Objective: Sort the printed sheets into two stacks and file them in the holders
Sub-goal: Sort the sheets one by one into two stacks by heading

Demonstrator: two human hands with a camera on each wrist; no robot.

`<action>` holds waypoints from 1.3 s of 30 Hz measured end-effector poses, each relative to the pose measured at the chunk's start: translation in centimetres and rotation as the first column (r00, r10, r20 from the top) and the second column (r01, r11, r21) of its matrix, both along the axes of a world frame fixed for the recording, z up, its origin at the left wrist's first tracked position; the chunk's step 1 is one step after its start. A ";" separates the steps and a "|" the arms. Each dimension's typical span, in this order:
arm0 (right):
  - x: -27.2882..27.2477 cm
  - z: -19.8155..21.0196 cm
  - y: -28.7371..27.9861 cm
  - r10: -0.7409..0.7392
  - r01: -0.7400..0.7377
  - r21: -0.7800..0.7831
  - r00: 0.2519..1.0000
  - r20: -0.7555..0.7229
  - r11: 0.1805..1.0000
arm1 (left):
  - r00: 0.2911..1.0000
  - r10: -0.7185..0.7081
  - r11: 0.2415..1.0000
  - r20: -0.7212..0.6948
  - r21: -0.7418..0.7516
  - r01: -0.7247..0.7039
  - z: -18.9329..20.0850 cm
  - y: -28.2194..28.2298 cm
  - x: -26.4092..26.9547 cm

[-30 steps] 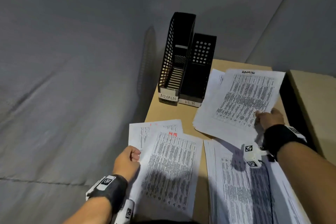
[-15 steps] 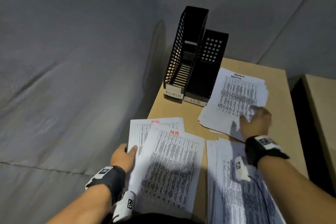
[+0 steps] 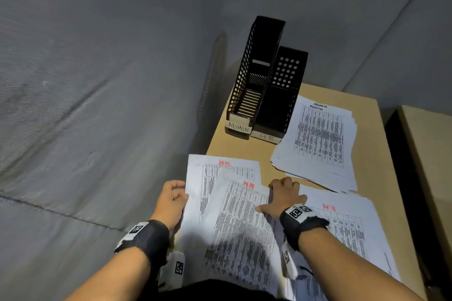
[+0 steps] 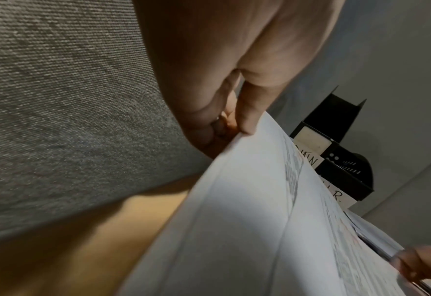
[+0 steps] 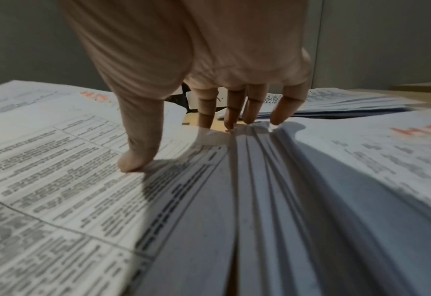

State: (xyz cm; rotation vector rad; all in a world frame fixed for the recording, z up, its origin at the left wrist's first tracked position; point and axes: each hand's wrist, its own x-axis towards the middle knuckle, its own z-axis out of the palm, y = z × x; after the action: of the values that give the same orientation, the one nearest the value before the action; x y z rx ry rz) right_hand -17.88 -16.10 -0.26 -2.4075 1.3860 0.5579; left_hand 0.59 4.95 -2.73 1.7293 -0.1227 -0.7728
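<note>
- Head view: left hand (image 3: 172,197) at the left edge of the HR sheets (image 3: 234,222), fingers curled, thumb and fingers pinching the paper edge.
- Right hand (image 3: 283,194) on the right side of the same sheets, thumb pressed flat on the top page, fingers bent down over the right edge of the stack.
- Further back on the wooden table (image 3: 381,159), ADMIN stack (image 3: 318,142) lying just beside the HR holder (image 3: 278,105); ADMIN holder (image 3: 252,85) touching it on the left.
- More HR pages (image 3: 342,227) lying under the right forearm.
</note>
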 end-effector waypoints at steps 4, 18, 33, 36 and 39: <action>0.2 0.1 0.4 0.005 -0.004 -0.018 0.999 0.039 1.000 | 0.993 -0.071 0.997 -0.099 -0.041 0.067 0.3 0.2 -0.2; -0.4 2.6 2.3 -0.659 0.340 0.567 0.318 0.682 0.750 | 0.984 -0.146 0.989 -0.102 0.001 0.147 0.9 -2.1 0.9; -2.6 2.1 2.0 -0.752 0.436 0.653 0.092 0.652 0.619 | 0.984 -0.052 0.990 -0.170 -0.139 0.028 1.6 -0.9 -0.3; -3.2 2.2 1.8 -0.755 0.372 0.678 0.107 0.647 0.634 | 0.983 0.000 0.985 -0.184 -0.172 -0.032 1.2 -0.9 -0.3; -3.9 2.5 1.7 -0.805 0.256 0.764 0.154 0.573 0.592 | 0.981 0.025 0.985 -0.191 -0.162 -0.056 0.9 -0.8 -0.2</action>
State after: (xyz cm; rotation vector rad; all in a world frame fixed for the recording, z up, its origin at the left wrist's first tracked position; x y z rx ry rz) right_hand -21.74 -14.41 2.26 -1.0999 1.1907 -0.5490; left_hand 0.37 4.13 -1.84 1.4888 -0.0221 -0.8671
